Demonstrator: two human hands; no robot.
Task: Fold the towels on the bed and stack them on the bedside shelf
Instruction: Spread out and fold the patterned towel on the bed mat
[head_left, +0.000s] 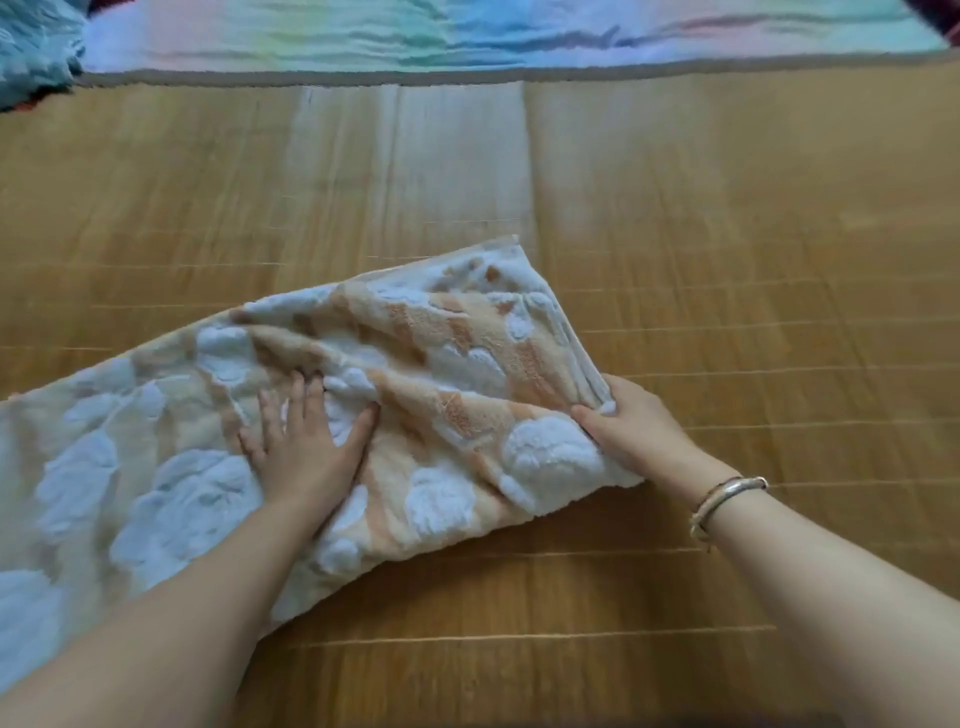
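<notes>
A beige and white patterned towel (441, 364) lies lengthwise on the bamboo mat of the bed, running from the lower left to the centre, wrinkled in the middle. My left hand (306, 441) rests flat on the towel's middle, fingers spread, pressing it down. My right hand (631, 426) pinches the towel's right end near its corner, where the layered edges meet. A bracelet sits on my right wrist. The bedside shelf is out of view.
The tan bamboo mat (727, 234) covers the bed all around the towel. A pastel rainbow-coloured cloth (467, 36) lies along the far edge. A teal fuzzy cloth (36, 47) is bunched in the far left corner.
</notes>
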